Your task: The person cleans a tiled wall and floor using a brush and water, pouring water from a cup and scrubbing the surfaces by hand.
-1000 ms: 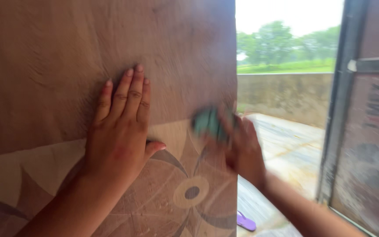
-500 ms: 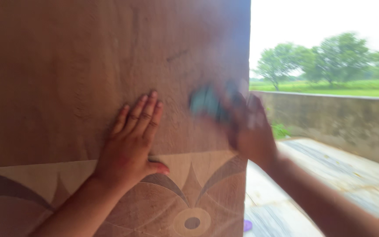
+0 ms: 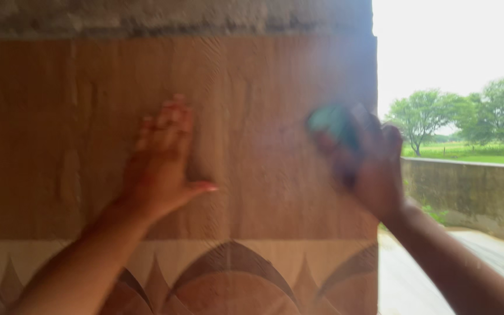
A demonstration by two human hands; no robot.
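Your left hand (image 3: 161, 166) lay flat on the wooden door panel (image 3: 252, 151), fingers spread and apart, thumb out to the right, gripping nothing, only pressing the surface. Half a second earlier it sat lower on the plain brown field, just above the pale patterned band (image 3: 147, 256); it had since moved higher, well apart from that band. The view had tipped upward too: a rough grey strip of wall (image 3: 147, 17) showed above the door's top edge, and the ring motif from the earlier frames had dropped out of sight. To the right, your right hand (image 3: 368, 163) was closed around a teal cloth or pad (image 3: 331, 122), badly blurred, held against the panel near its right edge; which of the two it was could not be told. It had climbed from the level of the patterned band a second before to the upper plain wood. Judged from that, the rubbing had travelled up the door's edge, with the lower section already passed over. Beyond the edge stood a low concrete wall (image 3: 468, 186), green trees (image 3: 427, 114) and bright sky.
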